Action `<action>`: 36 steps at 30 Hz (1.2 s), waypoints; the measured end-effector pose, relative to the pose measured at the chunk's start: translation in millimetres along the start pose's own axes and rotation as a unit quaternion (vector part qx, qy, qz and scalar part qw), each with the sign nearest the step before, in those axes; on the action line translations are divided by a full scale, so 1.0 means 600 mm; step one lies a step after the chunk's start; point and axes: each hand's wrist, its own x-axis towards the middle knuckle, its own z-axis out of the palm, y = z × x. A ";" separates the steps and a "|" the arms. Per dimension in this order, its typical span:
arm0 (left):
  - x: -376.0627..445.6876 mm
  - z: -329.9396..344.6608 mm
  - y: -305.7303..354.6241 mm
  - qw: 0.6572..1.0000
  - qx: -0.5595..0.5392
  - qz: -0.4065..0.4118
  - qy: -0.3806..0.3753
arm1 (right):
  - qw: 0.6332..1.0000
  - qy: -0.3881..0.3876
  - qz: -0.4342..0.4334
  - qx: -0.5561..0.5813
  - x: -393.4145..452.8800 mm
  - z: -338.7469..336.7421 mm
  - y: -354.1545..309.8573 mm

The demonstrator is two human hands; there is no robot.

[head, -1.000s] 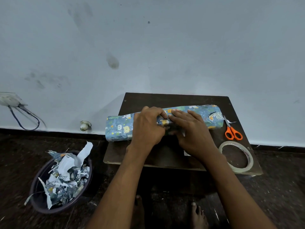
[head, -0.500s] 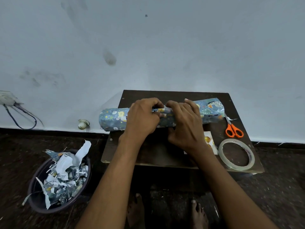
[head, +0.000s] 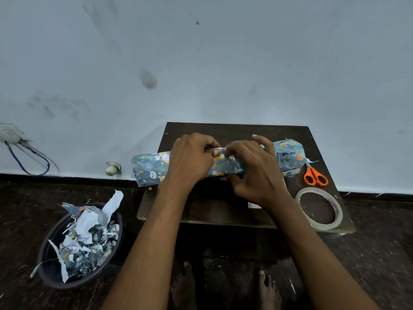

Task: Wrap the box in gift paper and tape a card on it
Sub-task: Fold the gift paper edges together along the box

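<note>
Together, left hand (head: 190, 162) and right hand (head: 254, 171), fingers curled, gripping wrapped box (head: 225, 164) mid-length

Hands: two, left hand (head: 190, 162) and right hand (head: 254, 168), both on the box
Box: one wrapped box (head: 152, 170)
Scissors: one orange pair of scissors (head: 315, 175)
Tape: one tape roll (head: 318, 208)
Card: one white corner, probably the card (head: 253, 205), mostly hidden
Bin: one bin (head: 50, 260) of scraps
Feet: two
Table: one table (head: 223, 133)
</note>
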 end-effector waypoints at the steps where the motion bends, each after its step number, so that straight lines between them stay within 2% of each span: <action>1: -0.001 0.002 -0.001 1.000 -0.001 0.005 0.007 | 1.000 0.003 0.003 0.004 0.000 0.001 0.000; 7: -0.017 0.005 0.000 0.994 0.001 0.046 0.097 | 1.000 -0.004 0.018 0.001 0.005 0.005 0.007; 11: -0.016 0.014 -0.016 0.995 -0.036 0.048 0.078 | 1.000 -0.013 0.025 0.001 0.010 0.007 0.017; 18: -0.011 0.032 -0.023 0.991 -0.068 0.023 0.109 | 0.996 -0.016 0.053 -0.069 0.005 0.022 -0.002; 24: -0.010 0.033 -0.020 0.991 -0.060 0.051 0.106 | 0.990 -0.078 0.069 -0.098 -0.010 0.060 -0.050; 28: -0.011 0.038 -0.033 0.993 -0.010 0.071 0.089 | 0.989 -0.089 0.075 -0.088 -0.010 0.065 -0.050; 31: -0.009 0.039 -0.050 0.996 0.041 0.040 0.075 | 0.990 -0.081 0.072 -0.086 -0.011 0.057 -0.038; 36: -0.012 0.030 -0.053 0.996 0.051 0.009 0.074 | 0.989 -0.062 0.093 -0.094 -0.017 0.047 -0.017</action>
